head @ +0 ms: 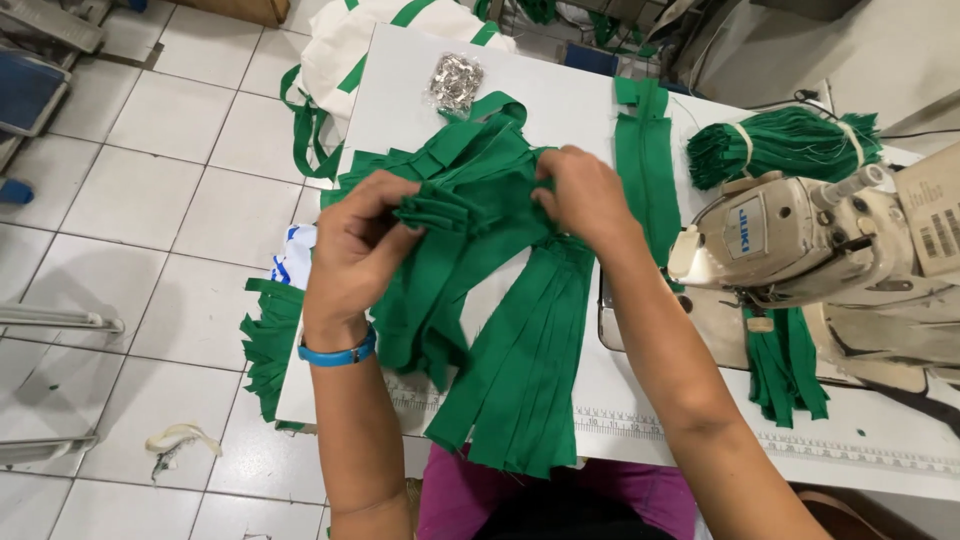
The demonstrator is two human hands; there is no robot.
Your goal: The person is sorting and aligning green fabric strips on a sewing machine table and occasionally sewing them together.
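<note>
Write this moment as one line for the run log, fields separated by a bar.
left hand: pinches folded green strap ends | right hand: grips green straps | surface: white table | nearby: sewing machine

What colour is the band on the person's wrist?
The wristband on the left hand is bright blue, seen clearly in the head view.

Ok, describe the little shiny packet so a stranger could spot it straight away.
Start at the white table and look to its far edge, beyond the heap of green strips. The clear bag of small metal pieces lies there, the only silvery, glinting thing among green cloth.
</note>
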